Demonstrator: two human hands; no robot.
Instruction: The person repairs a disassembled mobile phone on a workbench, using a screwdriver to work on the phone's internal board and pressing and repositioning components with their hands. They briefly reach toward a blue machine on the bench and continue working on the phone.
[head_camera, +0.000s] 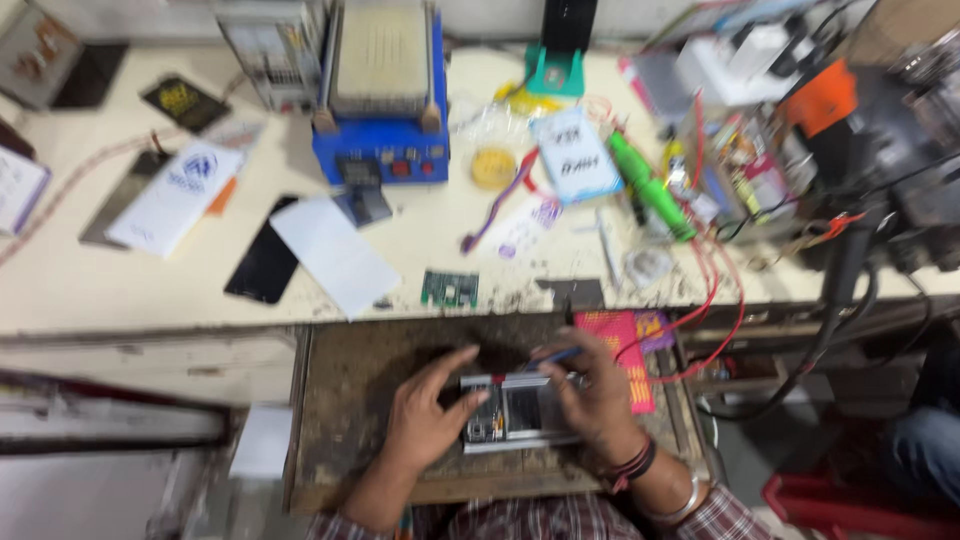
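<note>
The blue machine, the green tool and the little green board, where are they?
blue machine (380, 150), head view, front panel.
green tool (650, 185), head view, its handle.
little green board (449, 288), head view, its middle.

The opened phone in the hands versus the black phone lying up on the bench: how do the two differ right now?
The opened phone shows silvery insides; the black phone shows only a plain dark face.
The opened phone lies on the dark wooden tray, steadied by the left hand and worked with a tool in the right hand; the black phone lies untouched on the pale bench.
Both lie flat.
</note>
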